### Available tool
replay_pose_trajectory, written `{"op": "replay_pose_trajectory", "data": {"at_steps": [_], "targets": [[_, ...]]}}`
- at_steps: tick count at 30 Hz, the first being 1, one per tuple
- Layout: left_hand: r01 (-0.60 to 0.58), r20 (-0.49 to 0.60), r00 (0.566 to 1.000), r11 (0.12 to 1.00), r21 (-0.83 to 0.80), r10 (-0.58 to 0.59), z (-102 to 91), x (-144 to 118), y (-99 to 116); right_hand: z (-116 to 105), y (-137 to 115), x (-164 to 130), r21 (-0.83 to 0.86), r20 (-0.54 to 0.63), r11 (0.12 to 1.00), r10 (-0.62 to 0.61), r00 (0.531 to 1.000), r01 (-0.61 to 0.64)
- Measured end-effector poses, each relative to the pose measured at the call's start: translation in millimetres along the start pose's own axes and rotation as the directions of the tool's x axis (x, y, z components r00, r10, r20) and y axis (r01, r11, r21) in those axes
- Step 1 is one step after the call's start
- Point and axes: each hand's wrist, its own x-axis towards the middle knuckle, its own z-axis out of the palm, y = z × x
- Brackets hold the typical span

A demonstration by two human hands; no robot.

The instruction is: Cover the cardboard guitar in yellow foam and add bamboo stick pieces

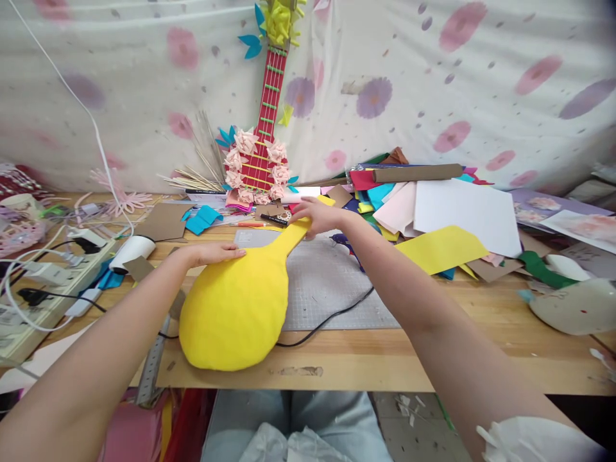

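Note:
A yellow felt-covered instrument shape (235, 311), with a rounded body and a slim neck like a small lute, lies at an angle over the table's front part. My right hand (318, 215) has its fingers curled round the neck near the far end. At the upper left rim of the body, my left hand (216, 253) rests with its fingers stretched out flat on the felt. Beneath the neck is a grey cutting mat (332, 301). A dark blue glue gun (347, 249), partly behind my right forearm, lies on the mat, and a black cord runs nearby.
A decorated red felt guitar (262, 160) leans on the flowered curtain. Felt and paper sheets (462, 212) are heaped at the right. On the left are a power strip (58, 289), cables and a white roll (132, 253). A metal ruler (153, 366) juts over the table's front edge.

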Motion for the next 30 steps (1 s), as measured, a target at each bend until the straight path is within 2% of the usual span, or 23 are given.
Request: {"op": "replay_pose_trajectory", "data": {"at_steps": [2, 4, 6, 7, 9, 11, 13, 15, 17, 20, 23, 25, 27, 30], "targets": [[0.086, 0.057, 0.994, 0.993, 0.075, -0.091, 0.4, -4, 2, 9, -3, -1, -0.030, -0.221, 0.995, 0.087, 0.971, -0.096], [0.137, 0.115, 0.983, 0.987, 0.086, -0.146, 2.4, -9, 4, 22, -6, -4, 0.047, -0.405, 0.979, 0.200, 0.892, -0.198], [0.162, 0.148, 0.974, 0.985, 0.065, -0.170, 3.4, -16, 5, 40, -8, -7, 0.202, -0.476, 0.953, 0.296, 0.828, -0.224], [0.179, 0.153, 0.970, 0.981, 0.072, -0.188, 2.8, -19, 5, 50, -9, -9, 0.290, -0.475, 0.933, 0.334, 0.814, -0.213], [0.189, 0.084, 0.977, 0.976, 0.105, -0.198, -1.1, -25, 2, 69, -14, -15, 0.445, -0.444, 0.874, 0.406, 0.799, -0.197], [0.167, -0.046, 0.986, 0.976, 0.141, -0.162, -7.5, -28, -2, 85, -22, -21, 0.603, -0.334, 0.775, 0.459, 0.823, -0.188], [0.144, -0.150, 0.982, 0.966, 0.217, -0.113, -14.3, -29, -9, 94, -31, -27, 0.767, -0.135, 0.603, 0.486, 0.864, -0.219], [0.139, -0.199, 0.977, 0.922, 0.362, -0.069, -20.1, -27, -14, 99, -41, -30, 0.872, 0.050, 0.402, 0.494, 0.868, -0.279], [0.160, -0.219, 0.974, 0.842, 0.516, -0.051, -24.8, -24, -18, 101, -48, -30, 0.916, 0.141, 0.266, 0.489, 0.861, -0.301], [0.174, -0.147, 0.984, 0.764, 0.621, -0.105, -31.5, -21, -19, 107, -51, -23, 0.939, 0.153, 0.198, 0.495, 0.856, -0.283], [0.176, -0.007, 0.974, 0.742, 0.647, -0.226, -38.5, -18, -12, 115, -46, -12, 0.923, 0.152, 0.231, 0.515, 0.844, -0.307], [0.213, 0.047, 0.944, 0.709, 0.672, -0.328, -41.7, -17, -3, 119, -39, -5, 0.905, 0.128, 0.285, 0.524, 0.842, -0.315], [0.238, 0.130, 0.881, 0.662, 0.711, -0.455, -42.9, -15, 9, 119, -31, 0, 0.890, 0.081, 0.337, 0.546, 0.834, -0.307], [0.208, 0.332, 0.691, 0.616, 0.760, -0.643, -42.6, -7, 30, 116, -18, 6, 0.888, 0.071, 0.338, 0.571, 0.818, -0.313]]}}
